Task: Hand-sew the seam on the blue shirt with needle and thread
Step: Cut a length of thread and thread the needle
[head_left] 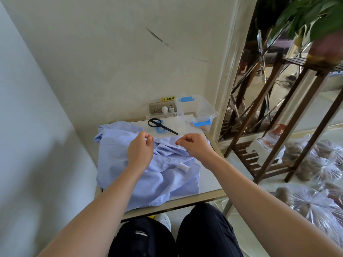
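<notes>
Now, left hand (pixel 140 148): fingertips pinched; on what, too small to tell.
Right hand (pixel 193 145): same.
Crumpled light-blue cloth shirt (pixel 148 182): smooth seam flat.

shirt (pixel 167 182): matt creased cloth | box (pixel 209 110): clear glossy plastic | table (pixel 209 182): smooth top | scissors (pixel 161 126): black matt

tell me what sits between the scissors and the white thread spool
In the head view, bunched blue shirt fabric fills that stretch between the scissors and the white thread spool; the left hand and right hand flank it.
</notes>
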Demonstrator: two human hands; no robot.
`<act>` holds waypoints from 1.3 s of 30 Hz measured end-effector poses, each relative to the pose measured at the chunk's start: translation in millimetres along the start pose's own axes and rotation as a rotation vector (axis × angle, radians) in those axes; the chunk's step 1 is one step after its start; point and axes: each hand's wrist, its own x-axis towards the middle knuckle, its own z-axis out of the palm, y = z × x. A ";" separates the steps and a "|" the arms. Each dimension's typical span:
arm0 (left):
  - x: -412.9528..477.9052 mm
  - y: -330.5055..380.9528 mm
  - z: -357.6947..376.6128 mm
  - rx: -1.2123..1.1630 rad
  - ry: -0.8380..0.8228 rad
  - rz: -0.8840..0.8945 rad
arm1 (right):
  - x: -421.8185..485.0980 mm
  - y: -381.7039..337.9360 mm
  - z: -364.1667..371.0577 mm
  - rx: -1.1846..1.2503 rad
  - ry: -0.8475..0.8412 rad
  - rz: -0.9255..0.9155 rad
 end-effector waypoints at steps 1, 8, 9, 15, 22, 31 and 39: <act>-0.1 -3.5 -2.0 0.008 0.013 -0.007 | 0.0 -0.1 0.6 0.000 -0.004 0.007; 0.2 -11.8 -10.2 0.040 0.100 -0.036 | 1.3 0.1 5.0 0.034 -0.009 0.028; 0.8 -11.1 -10.2 0.048 0.110 -0.044 | 1.2 0.1 5.1 0.036 -0.010 0.028; -1.6 -1.4 -3.0 0.119 0.222 0.276 | -0.1 0.8 3.9 0.044 -0.008 0.029; -13.4 29.2 13.3 -0.313 -0.443 0.163 | -0.2 1.0 2.5 0.015 -0.008 0.001; -10.0 27.4 10.0 -0.100 -0.312 0.105 | -1.9 0.8 5.5 0.025 -0.057 0.019; -7.8 13.8 8.5 -0.205 -0.351 0.034 | -5.3 -4.4 2.9 0.175 -0.060 0.049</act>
